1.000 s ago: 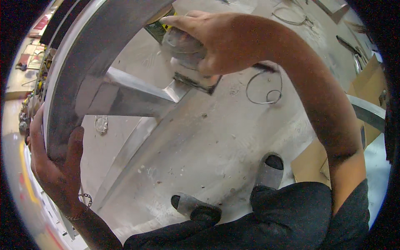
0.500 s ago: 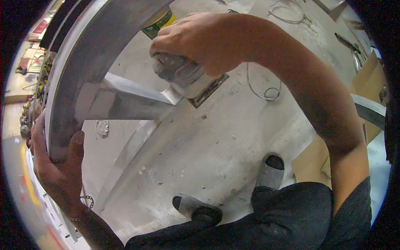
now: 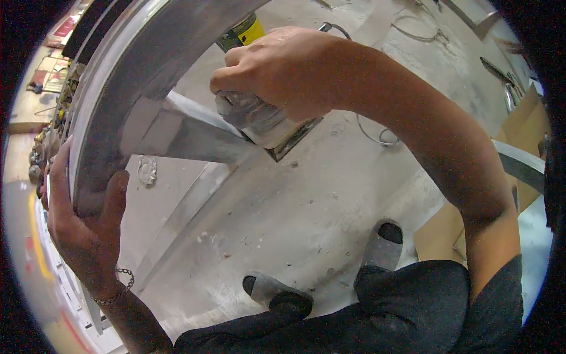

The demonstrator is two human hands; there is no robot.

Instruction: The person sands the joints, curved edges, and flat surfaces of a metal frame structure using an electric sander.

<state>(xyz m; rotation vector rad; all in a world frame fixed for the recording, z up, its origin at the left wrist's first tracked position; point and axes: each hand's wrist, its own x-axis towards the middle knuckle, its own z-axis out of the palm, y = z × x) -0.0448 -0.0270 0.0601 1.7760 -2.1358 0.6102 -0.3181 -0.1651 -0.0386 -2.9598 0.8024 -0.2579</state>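
**While I brace the frame, I rub down its crosspiece**

While my left hand (image 3: 82,233) steadies the big metal frame (image 3: 112,112) from below, my right hand (image 3: 277,71) works a sanding block (image 3: 259,121) against the flat metal bar (image 3: 194,138) that runs out from the frame's curved rim. I judge this to be the middle of the rubbing-down: the block sits at the right end of the bar, where it meets a small dark plate (image 3: 295,138).

My right hand is closed firmly over the top of the block, fingers curled down its far side, thumb hidden beneath. My left hand is wrapped around the near edge of the rim, fingers behind it and palm pressed to the metal, a bead bracelet (image 3: 118,286) at the wrist.

Next calls, I think, for even pressure along the bar toward the left, with the frame held still so it does not rock.

Below lie the dusty concrete floor (image 3: 330,218) and my grey socks (image 3: 383,242); a yellow-labelled can (image 3: 244,32) stands far off.
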